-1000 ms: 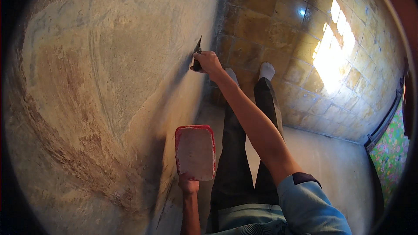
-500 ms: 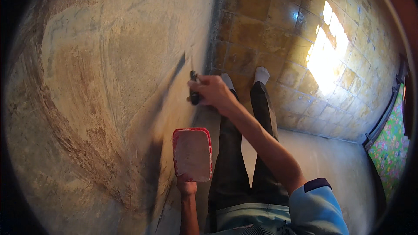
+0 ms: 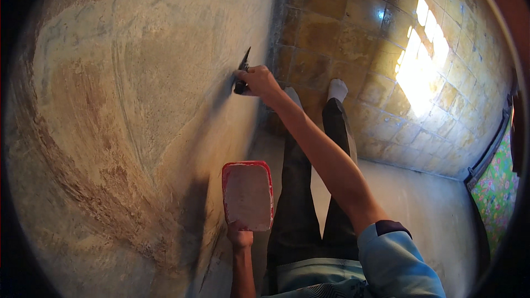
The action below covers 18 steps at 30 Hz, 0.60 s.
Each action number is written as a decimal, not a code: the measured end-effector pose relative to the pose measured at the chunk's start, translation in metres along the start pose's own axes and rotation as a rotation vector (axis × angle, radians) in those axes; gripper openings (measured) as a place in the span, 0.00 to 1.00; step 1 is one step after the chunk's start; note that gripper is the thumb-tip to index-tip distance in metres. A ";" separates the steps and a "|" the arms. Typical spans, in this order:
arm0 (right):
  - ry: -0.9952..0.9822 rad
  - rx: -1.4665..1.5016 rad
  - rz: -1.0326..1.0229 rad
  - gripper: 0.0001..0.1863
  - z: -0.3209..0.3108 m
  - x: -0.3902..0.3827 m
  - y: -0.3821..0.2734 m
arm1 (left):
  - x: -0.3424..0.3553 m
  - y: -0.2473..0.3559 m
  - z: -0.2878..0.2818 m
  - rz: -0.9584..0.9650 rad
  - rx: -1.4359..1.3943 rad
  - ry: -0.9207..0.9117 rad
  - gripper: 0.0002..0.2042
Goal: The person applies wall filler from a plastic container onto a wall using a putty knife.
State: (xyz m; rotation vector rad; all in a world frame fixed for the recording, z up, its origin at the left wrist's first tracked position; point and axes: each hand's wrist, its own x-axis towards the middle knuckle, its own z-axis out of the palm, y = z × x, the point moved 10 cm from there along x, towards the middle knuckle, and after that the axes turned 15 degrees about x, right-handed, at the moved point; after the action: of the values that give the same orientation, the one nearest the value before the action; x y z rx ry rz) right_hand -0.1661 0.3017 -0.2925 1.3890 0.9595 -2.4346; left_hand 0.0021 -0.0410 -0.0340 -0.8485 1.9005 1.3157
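Note:
My right hand grips a dark-handled scraper, its narrow blade side-on against the plastered wall that fills the left half of the view. Low in the middle, my left hand holds a red rectangular tray whose face carries a layer of greyish paste, partly over my fingers. The wall is patchy beige and brown with streaks, and the scraper casts a shadow on it.
My legs in dark trousers and white-socked feet are below me. Yellowish square tiles with a bright sunlight patch fill the upper right, beside a pale grey surface. A green floral cloth shows at the right edge.
Half a second ago my right hand and the scraper were lower and nearer me; they have swept back up along the wall, close to their earlier position. The tray has barely moved.

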 end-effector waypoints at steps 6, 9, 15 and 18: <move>-0.117 -0.052 0.007 0.16 0.021 -0.097 -0.034 | 0.000 0.004 -0.015 -0.014 -0.048 0.031 0.30; -0.172 0.112 0.063 0.15 -0.003 -0.103 -0.033 | 0.003 0.006 -0.008 -0.023 -0.042 0.036 0.31; 0.061 0.229 -0.011 0.20 -0.078 0.006 0.015 | 0.007 -0.008 -0.025 -0.049 -0.092 0.126 0.29; 0.124 0.012 -0.040 0.20 -0.093 0.067 0.049 | 0.004 -0.002 -0.020 -0.019 -0.029 0.097 0.27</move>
State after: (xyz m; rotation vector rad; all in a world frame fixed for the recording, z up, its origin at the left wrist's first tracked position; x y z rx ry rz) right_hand -0.1151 0.3308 -0.4030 1.5554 1.0106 -2.4106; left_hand -0.0017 -0.0609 -0.0324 -0.9594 1.9469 1.3149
